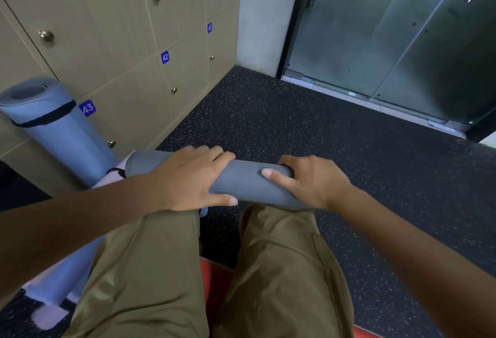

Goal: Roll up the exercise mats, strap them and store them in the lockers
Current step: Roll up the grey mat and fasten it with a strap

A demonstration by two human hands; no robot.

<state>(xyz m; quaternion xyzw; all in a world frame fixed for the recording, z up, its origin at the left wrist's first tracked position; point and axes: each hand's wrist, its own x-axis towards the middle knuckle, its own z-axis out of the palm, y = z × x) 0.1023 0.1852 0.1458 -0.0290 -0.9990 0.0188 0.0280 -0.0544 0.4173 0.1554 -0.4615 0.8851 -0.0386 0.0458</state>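
Note:
A rolled grey exercise mat [241, 180] lies crosswise over my knees. My left hand [190, 176] wraps over its left part, fingers over the top and thumb along the near side. My right hand [308, 180] grips the roll's right end, fingers curled round it and thumb on top. No strap shows on this roll. A blue rolled mat [56, 125] with a black strap [45, 117] leans upright against the lockers [120, 50] at the left. Another pale rolled mat [53, 284] lies on the floor under my left arm, partly hidden.
The beige lockers, numbered 41 to 43, have their doors closed and run along the left wall. Dark speckled rubber floor [295, 123] stretches ahead. A glass door [389, 42] stands at the right rear. Something red [212, 278] lies beneath my legs.

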